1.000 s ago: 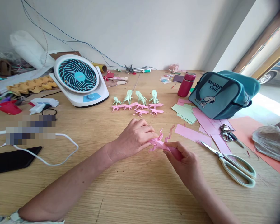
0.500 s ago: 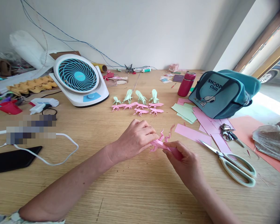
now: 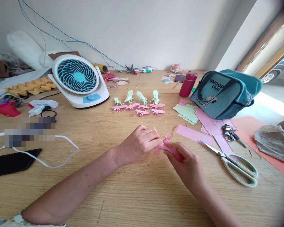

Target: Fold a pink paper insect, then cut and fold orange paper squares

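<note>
Between my two hands, above the wooden table (image 3: 123, 195), is a pink origami insect (image 3: 165, 146) with thin folded legs. My right hand (image 3: 186, 160) pinches its broad body between thumb and fingers. The fingers of my left hand (image 3: 143, 142) are closed at its leg end, and the left fingertips are partly hidden. Beyond my hands stand several pink origami insects (image 3: 142, 112) in a group. Behind those is a row of pale green origami insects (image 3: 142, 97).
Scissors (image 3: 236, 167), keys (image 3: 229, 134), pink paper strips (image 3: 194, 134) and green paper (image 3: 186, 113) lie to the right. Behind them are a red flask (image 3: 188, 85) and a teal bag (image 3: 222, 94). A fan (image 3: 77, 77), white cable (image 3: 71, 143) and black phone-like slab (image 3: 13, 162) are left.
My left fingers have shifted slightly along the pink origami insect, and its legs show at a different angle. My right hand keeps its pinch. The whole view has moved a little.
</note>
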{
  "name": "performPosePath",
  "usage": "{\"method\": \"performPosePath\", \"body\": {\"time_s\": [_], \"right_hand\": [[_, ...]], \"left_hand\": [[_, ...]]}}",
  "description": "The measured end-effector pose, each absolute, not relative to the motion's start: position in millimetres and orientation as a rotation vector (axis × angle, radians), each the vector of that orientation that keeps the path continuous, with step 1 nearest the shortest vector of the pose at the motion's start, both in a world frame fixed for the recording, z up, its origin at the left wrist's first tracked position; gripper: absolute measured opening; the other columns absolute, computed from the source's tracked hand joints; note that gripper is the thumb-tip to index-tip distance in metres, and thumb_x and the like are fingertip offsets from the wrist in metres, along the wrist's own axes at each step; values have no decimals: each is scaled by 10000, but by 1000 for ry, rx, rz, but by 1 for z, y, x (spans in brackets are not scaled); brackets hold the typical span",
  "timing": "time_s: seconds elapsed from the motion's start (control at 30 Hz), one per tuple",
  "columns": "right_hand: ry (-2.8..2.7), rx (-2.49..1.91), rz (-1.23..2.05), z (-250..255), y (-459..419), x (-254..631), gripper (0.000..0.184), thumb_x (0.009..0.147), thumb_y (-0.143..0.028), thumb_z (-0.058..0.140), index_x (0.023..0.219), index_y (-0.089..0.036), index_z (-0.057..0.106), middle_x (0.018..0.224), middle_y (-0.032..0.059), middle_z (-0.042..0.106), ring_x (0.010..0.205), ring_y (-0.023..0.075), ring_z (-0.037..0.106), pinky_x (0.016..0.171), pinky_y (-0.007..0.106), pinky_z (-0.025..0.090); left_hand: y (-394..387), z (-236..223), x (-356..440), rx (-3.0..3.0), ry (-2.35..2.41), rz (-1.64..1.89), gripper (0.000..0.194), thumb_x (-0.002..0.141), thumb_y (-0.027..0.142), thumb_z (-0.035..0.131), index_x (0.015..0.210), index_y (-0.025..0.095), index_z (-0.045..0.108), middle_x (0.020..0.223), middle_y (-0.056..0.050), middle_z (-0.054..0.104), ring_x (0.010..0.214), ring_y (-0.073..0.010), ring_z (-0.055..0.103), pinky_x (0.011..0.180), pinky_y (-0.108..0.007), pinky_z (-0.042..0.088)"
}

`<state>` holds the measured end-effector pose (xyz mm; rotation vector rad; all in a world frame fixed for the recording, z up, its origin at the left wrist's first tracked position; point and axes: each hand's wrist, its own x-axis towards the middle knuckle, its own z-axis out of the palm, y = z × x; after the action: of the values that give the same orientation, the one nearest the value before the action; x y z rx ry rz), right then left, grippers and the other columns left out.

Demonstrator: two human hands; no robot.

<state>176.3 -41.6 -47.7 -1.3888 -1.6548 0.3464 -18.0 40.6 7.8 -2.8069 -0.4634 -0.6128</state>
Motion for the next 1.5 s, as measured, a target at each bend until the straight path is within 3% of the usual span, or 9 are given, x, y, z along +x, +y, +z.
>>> {"method": "performPosePath", "body": {"time_s": [0.27,0.5,0.67,0.77,0.97,1.13,1.3,1.5], "right_hand": [[-1599,-1444,455,-46,-42,178,134,886,-303,640,1017,-282,645,881,-25,721,721,154,638,674,254,469],[-1522,-1378,806,-48,-39,182,164,894,-391,641,988,-260,607,834,-11,663,737,155,598,688,274,465],[-1357,-1220,1082,-47,-37,183,254,901,-450,632,1052,-252,583,975,27,642,857,177,612,775,308,499],[-1346,-1216,1100,-47,-37,184,270,893,-462,642,1047,-249,578,975,32,640,879,186,607,790,317,497],[-1362,-1300,1030,-48,-38,188,297,856,-471,686,1026,-238,613,932,39,660,793,174,583,678,289,473],[-1272,-1204,1150,-45,-36,188,317,862,-478,674,1062,-234,641,1022,54,673,936,196,632,821,314,512],[-1111,-1230,1196,-46,-33,187,366,750,-477,787,951,-212,635,923,48,686,846,192,653,746,301,535],[-1136,-1235,1233,-49,-33,186,330,769,-457,778,956,-209,667,966,65,712,878,197,657,784,308,526]], "left_hand": [[43,1,-20,-2892,-418,-745,180,995,191,495,1110,145,625,1070,-75,704,1081,-196,624,900,-315,444],[44,2,-22,-3008,-416,-743,207,1007,200,468,1140,173,625,1128,-71,703,1150,-201,596,949,-324,441],[44,6,-21,-3122,-465,-805,223,1008,261,472,1103,166,650,1083,-78,697,1086,-190,620,946,-317,462],[44,9,-21,-3230,-509,-840,210,992,257,507,1094,160,663,1050,-76,688,1005,-175,633,901,-298,483],[42,11,-20,-3319,-568,-896,189,967,242,552,1092,164,671,1047,-76,692,995,-176,638,886,-285,489],[40,10,-20,-3304,-632,-936,182,952,221,575,1097,167,671,1039,-73,695,962,-166,642,843,-270,498],[39,10,-21,-3315,-638,-964,206,946,202,579,1135,173,655,1045,-73,685,975,-163,641,837,-260,502],[39,8,-19,-3326,-627,-910,192,947,231,586,1107,172,675,1066,-75,686,985,-168,634,874,-284,494]]}}
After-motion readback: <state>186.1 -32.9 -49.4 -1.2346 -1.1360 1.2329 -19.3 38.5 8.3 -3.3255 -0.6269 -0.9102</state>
